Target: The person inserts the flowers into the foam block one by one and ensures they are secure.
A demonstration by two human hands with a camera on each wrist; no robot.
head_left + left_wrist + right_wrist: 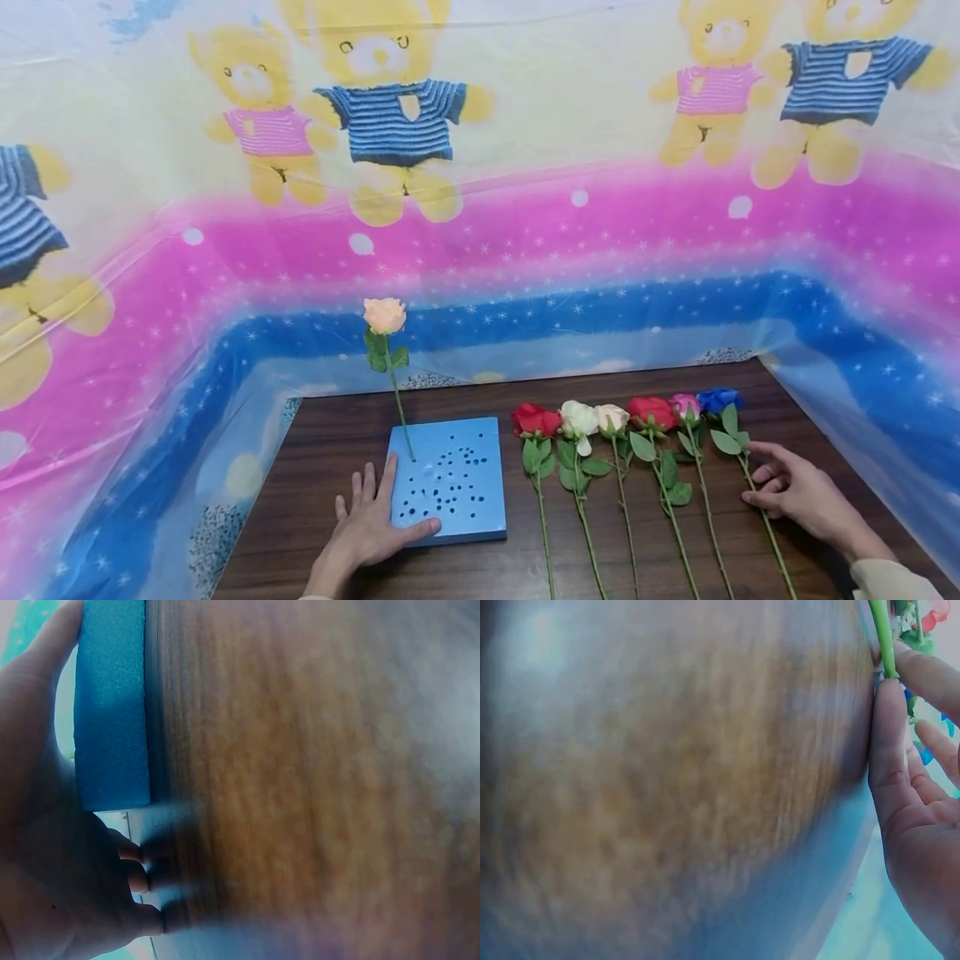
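Note:
My left hand (369, 518) lies with spread, straight fingers at the near left corner of a blue foam block (486, 433), its index finger along the left side and thumb over the front edge. Many dark holes dot the block's top. A peach rose (385, 317) stands upright in it, near the far left corner. On the right, my right hand (806, 497) pinches the green stem of a blue rose (720, 400) lying on the table. The right wrist view has the stem (883, 634) between thumb and index finger.
Left of the blue rose lie a pink rose (686, 407), a red rose (652, 412), a pale peach rose (612, 417), a white rose (579, 418) and another red rose (537, 420), stems toward me. A bear-print cloth (525, 225) surrounds the dark wooden table (300, 467).

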